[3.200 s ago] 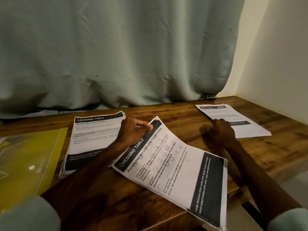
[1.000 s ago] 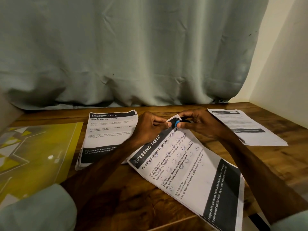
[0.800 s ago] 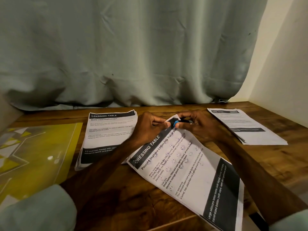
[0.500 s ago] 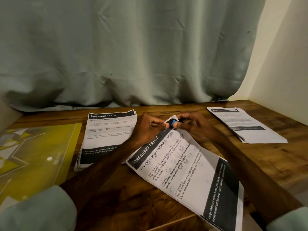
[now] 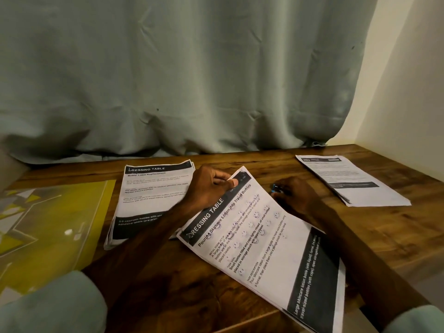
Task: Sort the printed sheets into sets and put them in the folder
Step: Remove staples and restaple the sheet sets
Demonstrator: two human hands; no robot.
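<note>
We read "DRESSING TABLE" and "Pouring Skincare Lotion into Travel Bottles" on the middle set of sheets (image 5: 259, 248). It lies slanted on the table (image 5: 396, 231), with its long axis towards the near edge and its heading far-left. Our left hand (image 5: 209, 186) pinches its far corner. Our right hand (image 5: 295, 195) curls on a small blue object (image 5: 276, 187), hard to make out. The left stack (image 5: 149, 188) reads "Bottle Label Replacement". The right stack (image 5: 348, 181) is unreadable. The yellow folder (image 5: 55, 219) lies at the left edge, cut off.
</note>
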